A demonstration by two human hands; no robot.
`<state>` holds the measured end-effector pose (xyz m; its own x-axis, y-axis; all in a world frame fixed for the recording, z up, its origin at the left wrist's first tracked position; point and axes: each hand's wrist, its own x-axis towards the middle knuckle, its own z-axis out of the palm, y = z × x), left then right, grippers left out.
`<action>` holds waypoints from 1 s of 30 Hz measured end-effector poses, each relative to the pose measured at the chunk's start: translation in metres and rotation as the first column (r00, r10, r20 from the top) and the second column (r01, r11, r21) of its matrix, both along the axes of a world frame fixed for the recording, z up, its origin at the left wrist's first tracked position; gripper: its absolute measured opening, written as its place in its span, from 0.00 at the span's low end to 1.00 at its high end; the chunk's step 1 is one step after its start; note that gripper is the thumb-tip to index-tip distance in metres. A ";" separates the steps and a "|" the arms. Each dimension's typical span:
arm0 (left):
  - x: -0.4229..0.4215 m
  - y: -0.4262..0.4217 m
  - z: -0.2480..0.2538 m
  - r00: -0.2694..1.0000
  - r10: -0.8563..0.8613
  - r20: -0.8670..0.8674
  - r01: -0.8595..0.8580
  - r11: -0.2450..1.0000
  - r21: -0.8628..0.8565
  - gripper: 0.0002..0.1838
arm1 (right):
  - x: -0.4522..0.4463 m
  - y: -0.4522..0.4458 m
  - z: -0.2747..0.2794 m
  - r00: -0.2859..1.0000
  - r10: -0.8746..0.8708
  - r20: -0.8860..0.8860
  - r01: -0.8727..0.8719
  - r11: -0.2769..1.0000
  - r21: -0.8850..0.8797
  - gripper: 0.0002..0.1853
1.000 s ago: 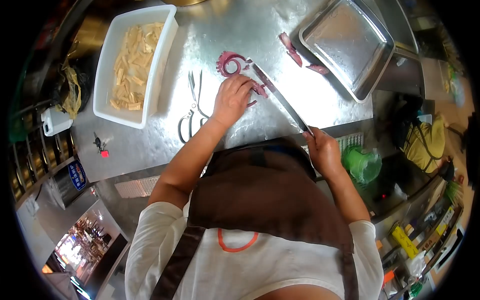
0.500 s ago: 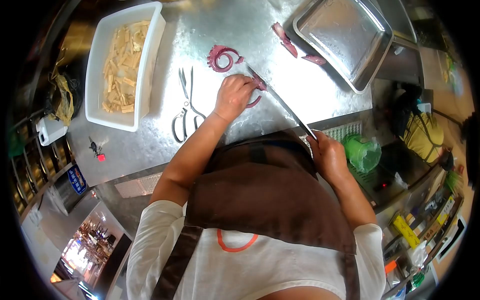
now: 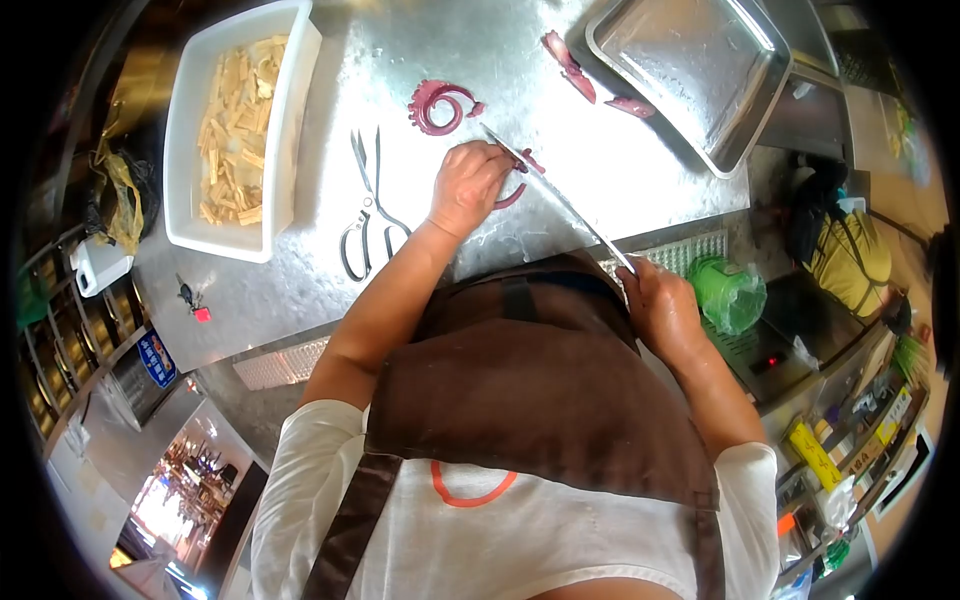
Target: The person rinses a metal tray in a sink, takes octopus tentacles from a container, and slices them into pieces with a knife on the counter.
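My right hand is closed round the handle of a long knife at the table's front edge. The blade slants up and left over the steel table. Beside the blade, my left hand presses its closed fingers on a purple octopus tentacle, whose curved tail shows below the fingertips. Small cut bits lie against the blade's far side. A curled tentacle with suckers rests just beyond my left hand. Scissors with dark handles lie open to its left.
A white tub of pale yellow sticks stands at the left. At the right back is a metal tray, with reddish-purple pieces beside it. Keys with a red tag lie near the left front edge. A green container is below the table.
The knife blade has shifted slightly and tilted, so its face shines brighter. Small purple bits now show on its far side. My left hand stays on the tentacle.
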<state>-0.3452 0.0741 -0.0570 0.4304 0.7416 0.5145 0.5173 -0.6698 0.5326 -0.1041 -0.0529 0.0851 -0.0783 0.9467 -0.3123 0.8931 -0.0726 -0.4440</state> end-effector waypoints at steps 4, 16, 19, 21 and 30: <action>0.000 0.000 0.002 1.000 -0.004 -0.011 0.003 1.000 -0.015 0.11 | 0.000 0.000 -0.002 1.000 0.021 0.023 -0.020 0.999 -0.029 0.07; 0.001 0.002 -0.001 1.000 -0.019 -0.020 0.019 1.000 -0.003 0.13 | 0.012 0.001 -0.007 0.997 0.081 -0.012 -0.081 0.997 0.020 0.08; -0.001 -0.001 0.002 0.998 0.020 0.064 -0.011 0.990 -0.141 0.16 | 0.012 0.004 -0.007 0.996 0.092 0.009 -0.092 0.996 -0.019 0.08; -0.006 -0.004 0.005 0.980 0.153 0.128 -0.130 0.976 -0.173 0.18 | 0.013 0.006 -0.007 0.997 0.079 -0.017 -0.079 0.996 -0.042 0.08; -0.035 -0.029 0.015 0.950 0.311 0.039 -0.302 0.941 -0.154 0.08 | 0.013 0.003 -0.012 0.997 0.074 -0.015 -0.075 0.995 -0.060 0.09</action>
